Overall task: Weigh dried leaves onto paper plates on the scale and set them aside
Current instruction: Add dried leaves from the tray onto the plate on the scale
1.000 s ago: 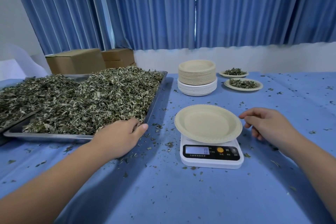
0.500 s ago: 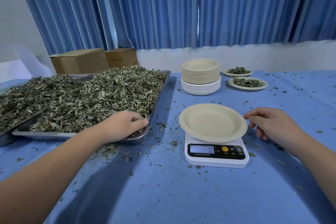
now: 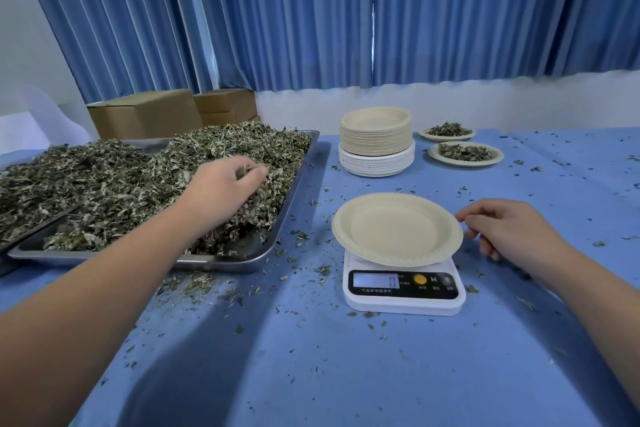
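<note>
Grabbing leaves beside the scale (image 3: 403, 291)

My left hand (image 3: 221, 189) pinches dried leaves (image 3: 138, 180) left of it; my right hand (image 3: 509, 230), fingers loosely curled, touches the empty plate (image 3: 397, 229) on top.

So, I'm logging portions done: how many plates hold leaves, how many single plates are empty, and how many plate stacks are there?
Plates holding leaves: 2
Empty single plates, on the scale: 1
Plate stacks: 1
Total: 4

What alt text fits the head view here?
A person's left hand digs into dried leaves on a metal tray, while the right hand rests beside an empty paper plate on a white scale.
</note>
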